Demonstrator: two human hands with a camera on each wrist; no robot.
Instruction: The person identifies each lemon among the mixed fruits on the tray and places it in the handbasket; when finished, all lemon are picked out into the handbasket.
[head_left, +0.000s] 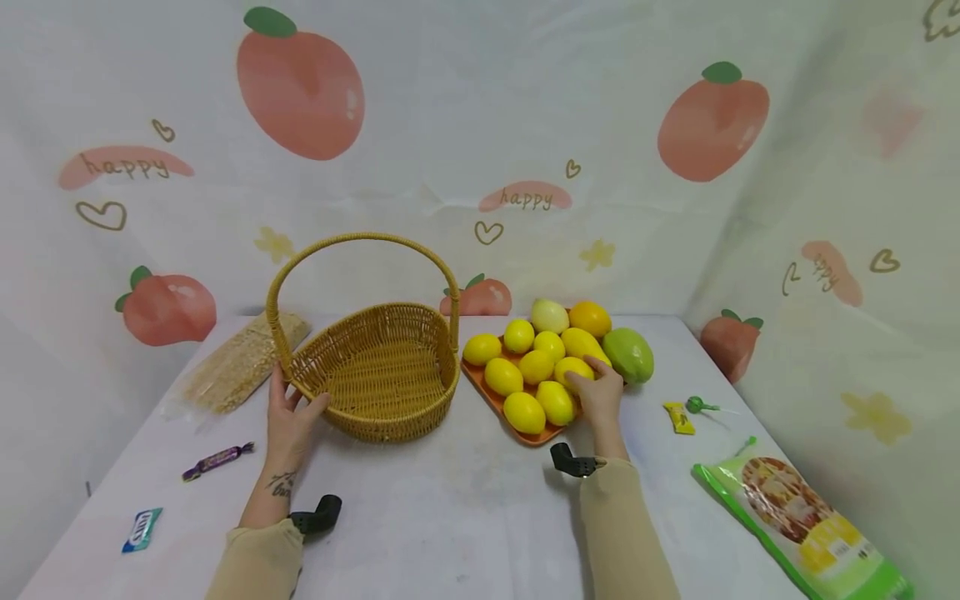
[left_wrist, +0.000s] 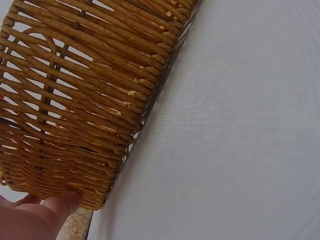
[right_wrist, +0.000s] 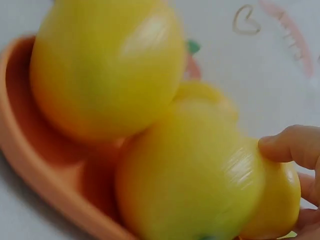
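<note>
A woven wicker basket [head_left: 382, 371] with a tall arched handle stands empty on the white table. My left hand [head_left: 288, 417] rests against its left outer wall, thumb at the rim; in the left wrist view a fingertip [left_wrist: 62, 202] touches the weave [left_wrist: 75, 100]. To the right, an orange tray [head_left: 491, 398] holds several yellow lemons [head_left: 525, 411], an orange fruit [head_left: 590, 317], a pale one [head_left: 550, 315] and a green mango [head_left: 628, 354]. My right hand [head_left: 597, 387] curls round a lemon [head_left: 572, 367] on the tray's right side; up close, its fingers [right_wrist: 292, 145] wrap that lemon [right_wrist: 280, 200].
A clear bag of grains [head_left: 236, 362] lies left of the basket. A purple wrapped candy [head_left: 217, 459] and a blue packet [head_left: 141, 528] lie front left. A yellow sachet [head_left: 679, 417], a green lollipop [head_left: 697, 406] and a green snack bag [head_left: 806, 525] lie on the right.
</note>
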